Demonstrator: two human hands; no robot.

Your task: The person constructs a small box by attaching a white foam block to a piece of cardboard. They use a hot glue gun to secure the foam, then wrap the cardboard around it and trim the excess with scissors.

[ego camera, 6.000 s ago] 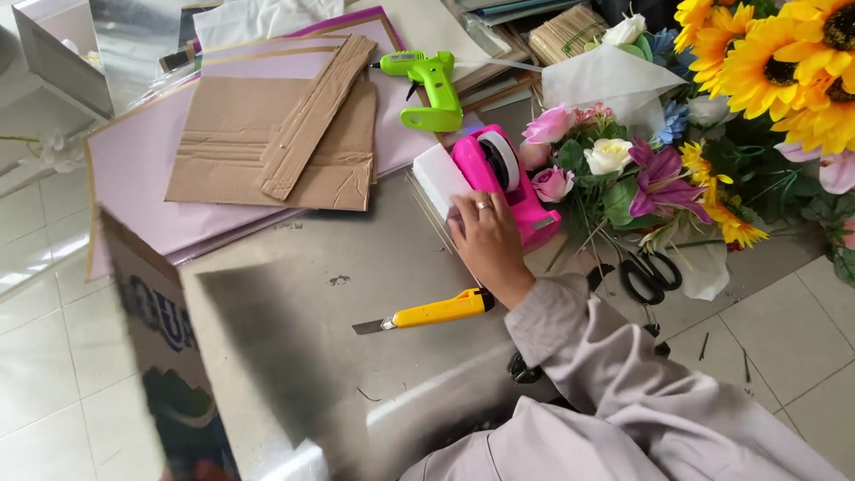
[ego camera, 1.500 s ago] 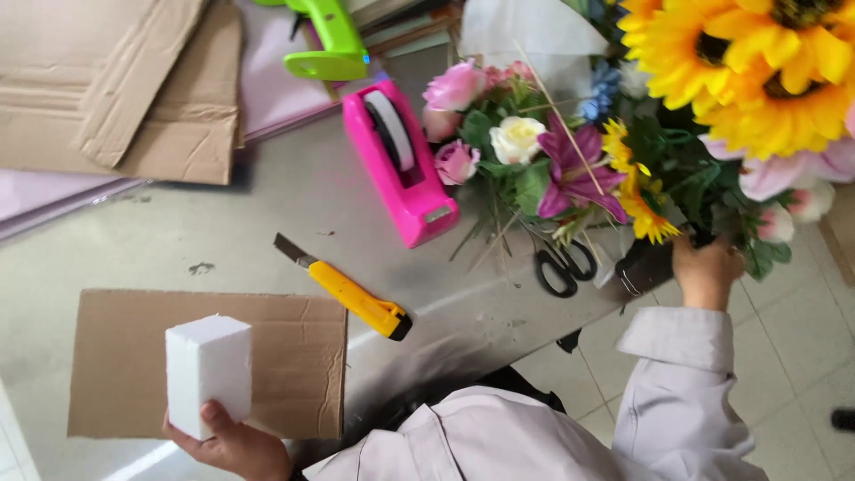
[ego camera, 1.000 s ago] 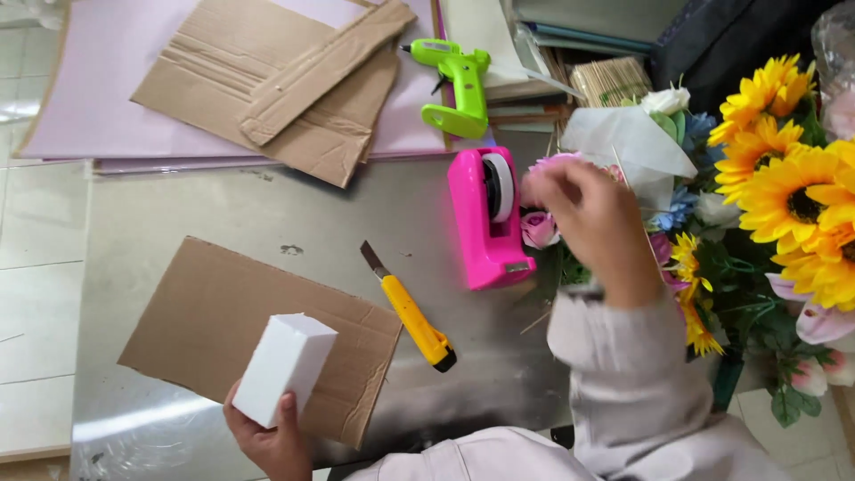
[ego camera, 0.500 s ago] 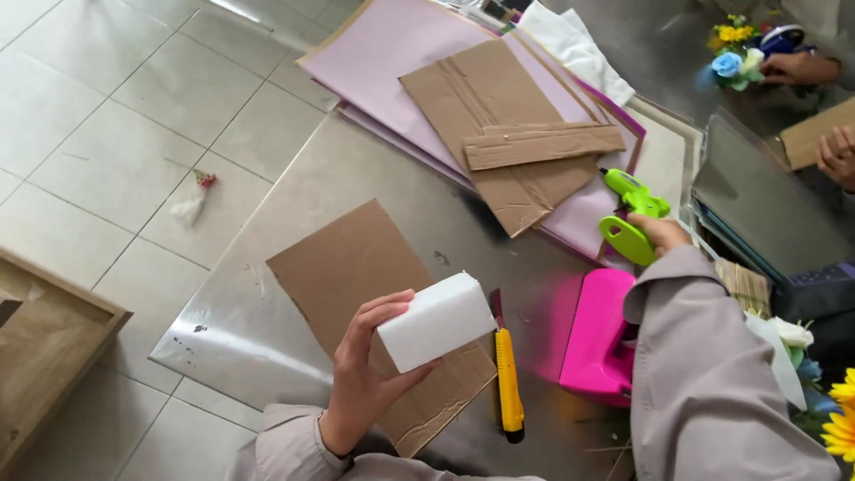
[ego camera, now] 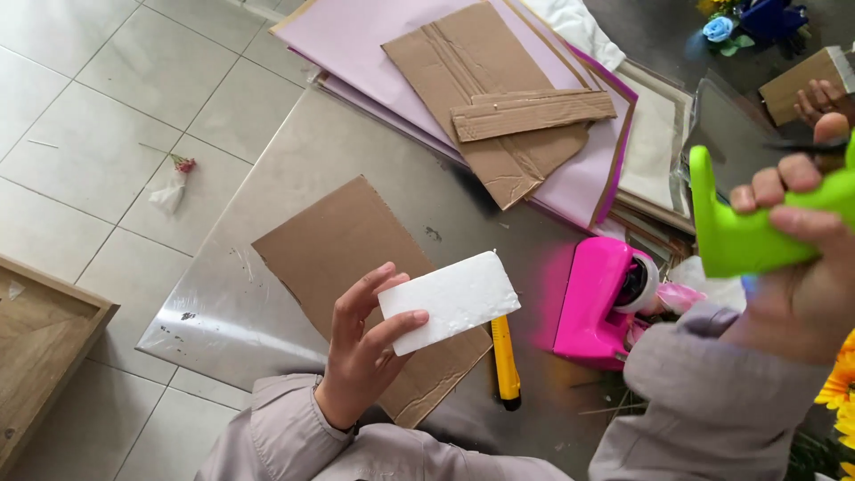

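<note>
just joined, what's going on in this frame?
A person sits over a shiny metal sheet on the tiled floor. The left hand holds a white foam block above a brown cardboard piece. The right hand grips a lime-green glue gun. A yellow utility knife and pink tape dispenser lie between them.

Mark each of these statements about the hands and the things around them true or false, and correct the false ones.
1. The left hand holds a white foam block. True.
2. The right hand holds scissors. False: it grips a green glue gun.
3. The yellow utility knife lies on the metal sheet. True.
4. The pink tape dispenser rests on the cardboard piece. False: it sits apart, right of the knife.
</note>
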